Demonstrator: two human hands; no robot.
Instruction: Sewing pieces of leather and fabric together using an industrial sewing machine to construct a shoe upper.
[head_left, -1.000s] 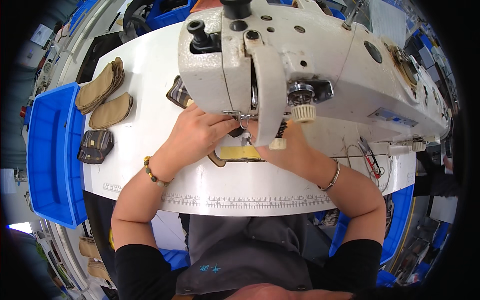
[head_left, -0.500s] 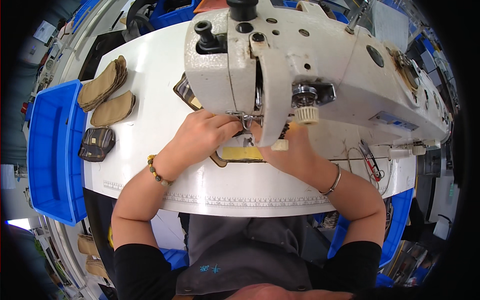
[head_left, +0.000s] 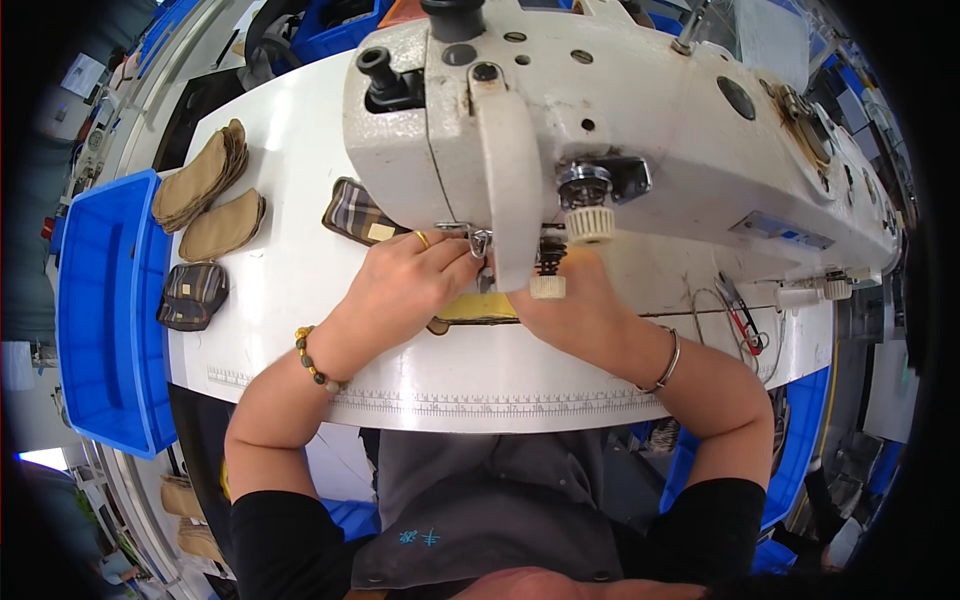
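Observation:
Under the needle area of a white sewing machine lies a sewn piece with plaid cloth at its far left and a yellow part toward me. My left hand is closed on this work beside the presser foot, its fingertips partly hidden by the metal parts. On the other side, my right hand touches the right end of the yellow part; the machine head hides its fingers. A brown rounded edge shows just below my left hand.
Stacked brown fabric pieces and a small plaid pouch lie at the left, beside a blue bin. Red-handled scissors and loose thread rest at the right. A printed ruler follows the table's near edge.
The view has shifted, so the machine head appears farther left. The plaid part shows more at the far left, and less of the yellow part is visible. My left hand is slightly nearer me.

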